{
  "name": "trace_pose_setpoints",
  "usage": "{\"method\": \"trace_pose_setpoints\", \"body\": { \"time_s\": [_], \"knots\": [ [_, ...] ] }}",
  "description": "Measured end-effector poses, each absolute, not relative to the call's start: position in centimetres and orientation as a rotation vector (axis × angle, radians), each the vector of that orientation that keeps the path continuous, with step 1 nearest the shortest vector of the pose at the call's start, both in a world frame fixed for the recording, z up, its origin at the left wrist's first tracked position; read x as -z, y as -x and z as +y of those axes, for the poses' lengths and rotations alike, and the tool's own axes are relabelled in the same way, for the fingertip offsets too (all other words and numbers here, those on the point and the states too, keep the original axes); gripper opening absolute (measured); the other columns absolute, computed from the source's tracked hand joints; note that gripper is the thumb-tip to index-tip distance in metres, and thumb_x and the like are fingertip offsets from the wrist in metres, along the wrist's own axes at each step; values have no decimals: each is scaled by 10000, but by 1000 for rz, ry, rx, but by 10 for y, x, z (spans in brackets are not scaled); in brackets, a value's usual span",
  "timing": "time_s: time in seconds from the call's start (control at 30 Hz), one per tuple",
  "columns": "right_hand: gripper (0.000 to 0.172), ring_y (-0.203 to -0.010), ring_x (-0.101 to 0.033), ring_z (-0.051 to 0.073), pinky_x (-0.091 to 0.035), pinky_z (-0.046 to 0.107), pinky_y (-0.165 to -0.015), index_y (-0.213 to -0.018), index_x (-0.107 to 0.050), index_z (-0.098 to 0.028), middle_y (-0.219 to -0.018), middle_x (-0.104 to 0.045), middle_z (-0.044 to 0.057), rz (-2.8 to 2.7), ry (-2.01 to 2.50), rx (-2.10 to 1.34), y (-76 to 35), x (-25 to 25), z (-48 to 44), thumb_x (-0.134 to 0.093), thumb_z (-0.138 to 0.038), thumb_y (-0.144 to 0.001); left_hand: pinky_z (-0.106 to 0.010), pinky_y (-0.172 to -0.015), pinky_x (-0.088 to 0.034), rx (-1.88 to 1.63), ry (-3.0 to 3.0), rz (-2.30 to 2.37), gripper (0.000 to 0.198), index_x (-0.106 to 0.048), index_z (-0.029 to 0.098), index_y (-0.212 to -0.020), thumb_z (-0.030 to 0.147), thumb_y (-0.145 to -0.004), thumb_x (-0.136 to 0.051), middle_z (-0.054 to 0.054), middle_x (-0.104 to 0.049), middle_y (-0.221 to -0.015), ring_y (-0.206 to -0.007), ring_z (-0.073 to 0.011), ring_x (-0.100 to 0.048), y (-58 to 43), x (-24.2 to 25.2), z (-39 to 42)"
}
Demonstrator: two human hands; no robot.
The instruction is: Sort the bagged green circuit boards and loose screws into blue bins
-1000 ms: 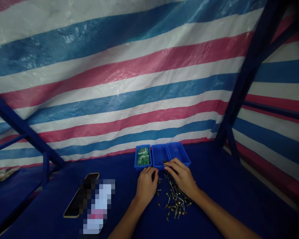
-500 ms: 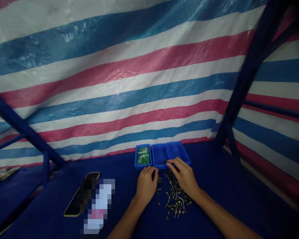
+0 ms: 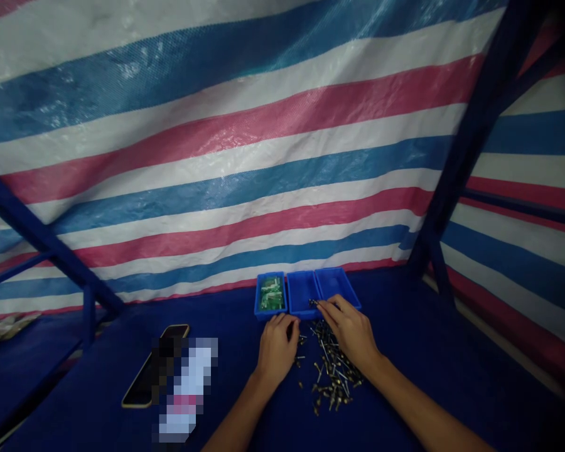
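My right hand (image 3: 351, 329) reaches over the front of the blue trays, its thumb and fingers pinched on a small dark metal part (image 3: 313, 303). Below it, a loose pile of small metal parts with thin shafts (image 3: 336, 370) lies on the dark blue surface. My left hand (image 3: 277, 348) rests left of the pile with its fingers curled; whether anything is between them is too small to tell. A blue tray (image 3: 257, 301) in front of it holds green pieces (image 3: 272, 293). Beside that tray stand a middle blue tray (image 3: 302, 287) and a right blue tray (image 3: 338, 284).
A phone (image 3: 139, 386) lies on the blue surface (image 3: 235, 314) at the left, beside a pixelated pale item (image 3: 188, 383). Striped sheeting (image 3: 245, 188) hangs behind, between blue frame posts (image 3: 37, 232) on the left and right.
My right hand has shifted very slightly, its fingers drawn closer together around the small part. My left hand, the trays and the pile look the same.
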State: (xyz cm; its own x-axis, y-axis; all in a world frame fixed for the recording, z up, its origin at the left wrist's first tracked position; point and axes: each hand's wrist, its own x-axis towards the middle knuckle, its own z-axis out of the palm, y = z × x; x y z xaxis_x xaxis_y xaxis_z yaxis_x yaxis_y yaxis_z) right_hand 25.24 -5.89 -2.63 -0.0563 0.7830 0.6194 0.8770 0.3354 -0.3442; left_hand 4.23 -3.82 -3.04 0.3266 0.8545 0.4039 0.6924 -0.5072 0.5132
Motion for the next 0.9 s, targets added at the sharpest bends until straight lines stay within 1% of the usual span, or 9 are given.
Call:
{"method": "trace_pose_setpoints", "body": {
  "time_s": [0.1,0.23,0.37,0.47,0.53,0.63,0.7,0.8,0.9],
  "knots": [
    [348,-784,-693,156,-498,252,-667,-1120,-758,-239,-974,-702,49,-1855,1475,173,-253,28,-58,-432,-360,-1131,-358,-840,-492,-945,-2345,1408,259,-739,236,-986,237,-1058,-490,-43,-735,-946,-927,-240,-672,-42,31,-37],
    [311,-801,-704,164,-513,261,-670,-1174,-744,-248,-1016,-704,52,-1853,1462,154,-254,31,-57,-457,-356,-1123,-352,-837,-492,-956,-2342,1399,259,-743,239,-990,231,-1055,-493,-46,-738,-958,-943,-241,-668,-42,31,-37],
    [294,-852,-721,187,-543,274,-718,-1170,-731,-242,-1039,-706,66,-1847,1439,111,-255,31,-57,-454,-328,-1120,-353,-835,-491,-946,-2343,1398,253,-738,237,-993,229,-1056,-493,-39,-733,-942,-928,-238,-662,-42,31,-38],
    [280,-884,-734,197,-566,286,-763,-1241,-690,-240,-1095,-713,80,-1913,1386,57,-254,31,-59,-450,-311,-1117,-354,-838,-492,-953,-2349,1396,256,-738,236,-986,231,-1057,-492,-41,-733,-942,-927,-237,-664,-43,31,-38],
    [268,-874,-748,197,-572,283,-749,-1274,-665,-245,-1128,-727,81,-1991,1344,9,-252,32,-60,-464,-316,-1112,-356,-843,-493,-959,-2353,1389,256,-737,236,-988,234,-1058,-490,-42,-732,-941,-930,-237,-667,-43,32,-38],
    [267,-831,-764,196,-564,274,-706,-1308,-641,-250,-1107,-764,66,-2059,1314,-42,-251,33,-61,-502,-341,-1100,-358,-832,-493,-956,-2354,1392,256,-733,234,-986,235,-1058,-487,-47,-733,-941,-930,-240,-668,-42,32,-37],
    [254,-778,-759,191,-548,266,-673,-1255,-668,-243,-1046,-777,58,-2072,1334,-51,-251,32,-62,-512,-364,-1096,-360,-826,-492,-951,-2355,1393,257,-731,234,-983,231,-1058,-485,-47,-733,-936,-924,-241,-666,-42,32,-37],
    [263,-754,-750,186,-530,257,-669,-1089,-731,-238,-966,-776,51,-2120,1361,-51,-253,29,-63,-500,-364,-1098,-362,-831,-490,-945,-2355,1391,258,-728,236,-980,233,-1059,-482,-45,-730,-931,-918,-239,-663,-42,32,-37],
    [243,-861,-769,204,-537,259,-727,-1148,-747,-261,-994,-787,43,-2198,1361,-65,-254,29,-62,-520,-320,-1086,-363,-837,-491,-945,-2354,1399,257,-727,234,-983,242,-1060,-482,-48,-731,-941,-929,-241,-664,-42,33,-37]
  ]
}}
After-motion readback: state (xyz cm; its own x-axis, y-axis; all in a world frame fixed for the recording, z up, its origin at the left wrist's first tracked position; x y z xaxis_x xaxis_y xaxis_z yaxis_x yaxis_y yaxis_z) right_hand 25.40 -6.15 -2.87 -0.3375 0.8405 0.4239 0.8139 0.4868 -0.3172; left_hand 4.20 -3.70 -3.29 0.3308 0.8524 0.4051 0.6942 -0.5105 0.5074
